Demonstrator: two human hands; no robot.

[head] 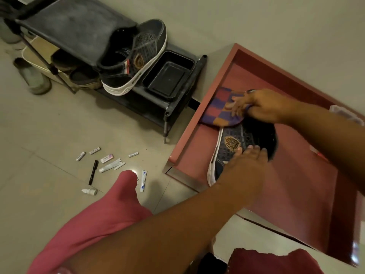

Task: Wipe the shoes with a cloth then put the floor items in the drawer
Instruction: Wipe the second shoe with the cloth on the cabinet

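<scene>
A dark sneaker (233, 143) with a white sole and gold badge is held over the open red drawer (197, 123). My left hand (246, 163) grips it at the heel end. My right hand (260, 107) presses a checked purple, red and orange cloth (217, 107) onto the sneaker's toe. Its matching shoe (134, 62) leans tilted on the black shoe rack (79, 26). Several small items lie on the tiled floor: a black pen (93, 172), tubes (109, 166), a blue-and-white tube (143, 180), a small white bottle (89, 191) and small white sticks (80, 156).
An empty black plastic tub (167, 76) sits on the rack's lower shelf beside the leaning shoe. More footwear (33, 80) stands under and left of the rack. My knee in pink cloth (110, 210) reaches toward the floor items. Small packets (345, 113) lie in the drawer's far corner.
</scene>
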